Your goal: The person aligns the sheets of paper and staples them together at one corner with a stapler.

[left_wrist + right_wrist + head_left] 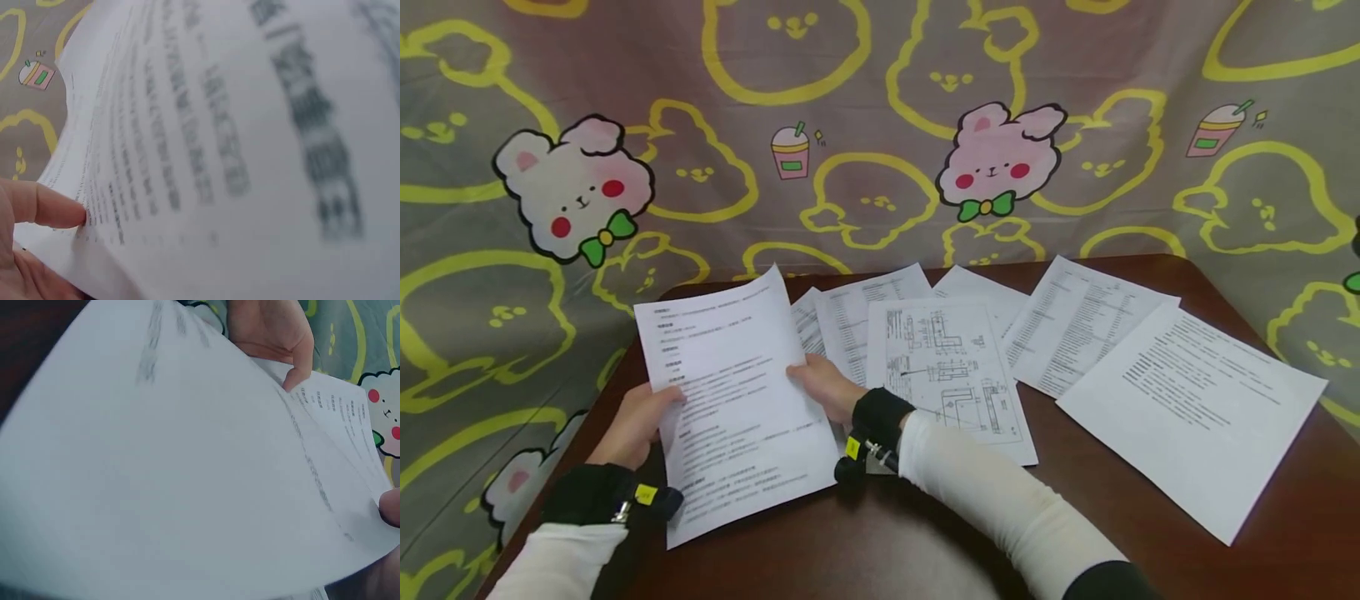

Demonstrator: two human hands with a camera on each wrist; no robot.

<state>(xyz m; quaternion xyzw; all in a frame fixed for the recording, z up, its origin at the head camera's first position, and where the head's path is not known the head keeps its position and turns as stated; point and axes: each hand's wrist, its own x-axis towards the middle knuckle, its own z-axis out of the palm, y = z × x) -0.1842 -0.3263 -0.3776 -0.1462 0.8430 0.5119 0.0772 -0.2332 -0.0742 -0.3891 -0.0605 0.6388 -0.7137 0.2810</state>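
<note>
A white printed sheet of paper is held up at a tilt above the left part of the table, its text side toward me. My left hand pinches its left edge, thumb on the printed face and the other fingers behind. Opposite it, my right hand grips the right edge, also with the thumb in front. In the left wrist view, the left thumb presses on the page, which bows. The right wrist view has the curved page across most of it, with the right thumb at its edge.
Right of the held page lies a sheet with a technical drawing, overlapping several printed sheets behind it. Farther right, a tabulated sheet is partly covered by a text sheet. A patterned cloth hangs behind the brown table.
</note>
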